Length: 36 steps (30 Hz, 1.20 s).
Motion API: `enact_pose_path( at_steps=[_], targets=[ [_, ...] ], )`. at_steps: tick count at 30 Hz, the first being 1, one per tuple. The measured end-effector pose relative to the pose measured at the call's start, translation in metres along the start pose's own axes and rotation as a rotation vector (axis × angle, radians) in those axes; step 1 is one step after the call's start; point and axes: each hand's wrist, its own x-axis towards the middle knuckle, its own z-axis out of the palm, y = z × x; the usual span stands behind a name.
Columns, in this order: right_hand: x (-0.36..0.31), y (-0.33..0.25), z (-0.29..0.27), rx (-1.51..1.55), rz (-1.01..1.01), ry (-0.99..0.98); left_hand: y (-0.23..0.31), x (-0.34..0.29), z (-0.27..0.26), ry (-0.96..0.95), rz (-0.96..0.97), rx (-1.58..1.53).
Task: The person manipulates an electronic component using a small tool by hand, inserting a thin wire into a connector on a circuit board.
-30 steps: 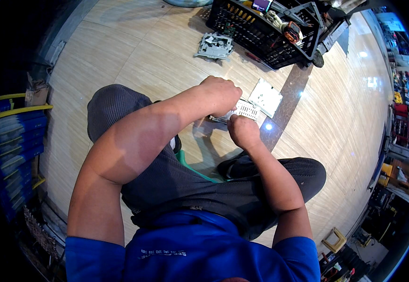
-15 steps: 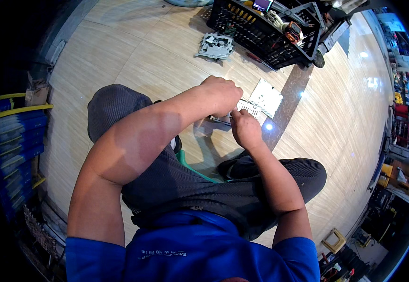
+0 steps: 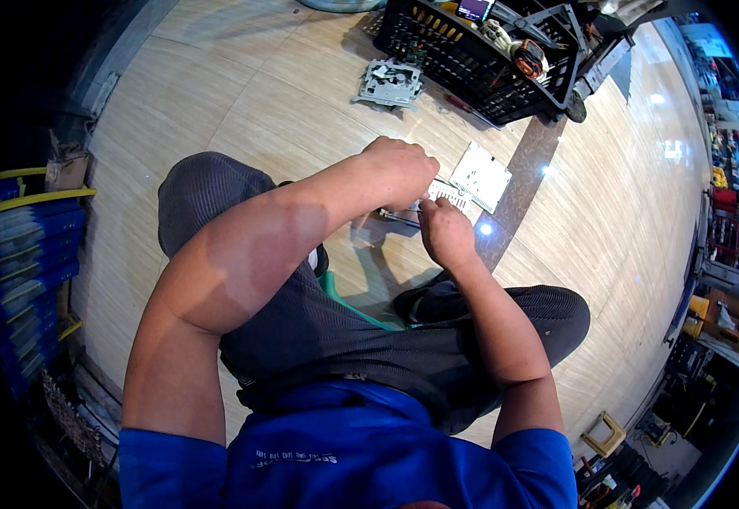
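Note:
A light metal casing with a row of dark slots (image 3: pixel 452 196) lies low over the floor between my legs, partly covered by both hands. My left hand (image 3: pixel 401 172) is closed in a fist at its left side; what the fingers grip is hidden under the hand. From the near side my right hand (image 3: pixel 447 234) meets the casing's edge, thumb and fingers pinched together close to the left hand. Whatever lies in that pinch is too small to make out. Just beyond, a flat silver metal plate (image 3: pixel 482 176) with small holes rests on the floor.
Farther off lies a silver metal mechanism (image 3: pixel 389 83) with a green circuit board. Behind it stands a black plastic crate (image 3: pixel 505 100) holding cables and parts. A red-handled tool (image 3: pixel 459 103) lies beside the crate. Blue bins (image 3: pixel 34 271) stack at the left; a yellow stool (image 3: pixel 604 435) stands lower right.
My right hand has shifted very slightly to the right along the casing's edge. The left hand and the surrounding things look the same.

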Motion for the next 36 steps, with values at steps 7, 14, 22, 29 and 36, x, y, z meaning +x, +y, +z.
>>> enact_pose_path(
  at_steps=[7,14,22,29,36],
  targets=[
    [0.0001,-0.0005,-0.0008,0.011,0.001,-0.016,0.0003,0.0006,0.0004,-0.005,-0.004,-0.001],
    [-0.0001,-0.0027,-0.0042,0.030,0.023,-0.031,0.0010,0.0001,-0.0002,-0.012,-0.014,-0.007],
    [-0.0013,-0.0001,-0.0007,0.026,-0.028,0.043,0.0001,0.0019,0.0028,0.024,-0.011,0.010],
    [-0.0001,0.0005,-0.0029,0.047,-0.014,-0.031,-0.0016,0.0005,0.0038,0.032,0.000,-0.010],
    [-0.0005,-0.0017,-0.0059,0.053,-0.020,-0.002,-0.0002,0.0012,0.0022,0.009,-0.003,-0.005]
  ],
)
